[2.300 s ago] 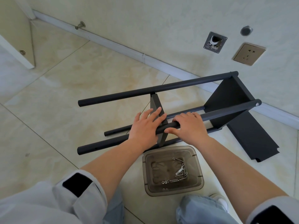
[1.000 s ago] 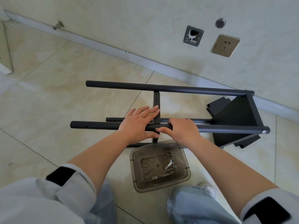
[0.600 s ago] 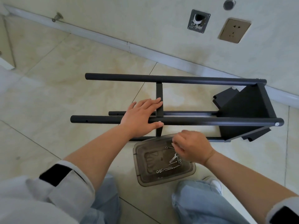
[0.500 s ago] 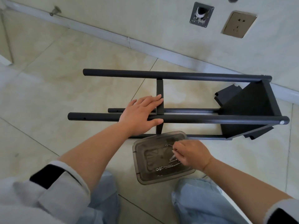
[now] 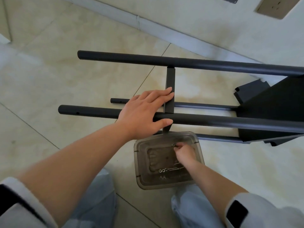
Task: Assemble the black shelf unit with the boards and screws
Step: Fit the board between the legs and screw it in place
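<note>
Shelf unit [image 5: 189, 119]: black, and we see it lying on its side on the floor, four round poles running left to right, matte and dark grey-black.
Poles: the far pole [image 5: 164, 60] and the near pole [image 5: 213, 121] sit higher; two thinner-looking ones lie lower, close to the tiles. The near pole shows a small hole by its left end.
Middle board [image 5: 170, 89]: we see it edge-on, a narrow black strip standing between the far and near poles.
End board [image 5: 271, 112]: a broad black panel at the right, joined to the poles; another black board [image 5: 250, 91] with notched corners lies just behind it.
Left hand [image 5: 144, 114]: ours rests over the near pole, fingers straight and laid against the middle board, thumb under the pole.
Right hand [image 5: 185, 153]: reaching into the tray, fingertips drawn together at a small screw [image 5: 173, 145]; we cannot tell whether it is lifted.
Tray [image 5: 139, 162]: smoky clear plastic, on the floor just in front of the shelf unit, holding washers [image 5: 162, 170] and long screws.
Floor [image 5: 65, 79]: pale beige tiles.
Wall [image 5: 197, 14]: cream, with a white skirting and a socket at the top right.
Knees: light blue trousers at the bottom edge.
</note>
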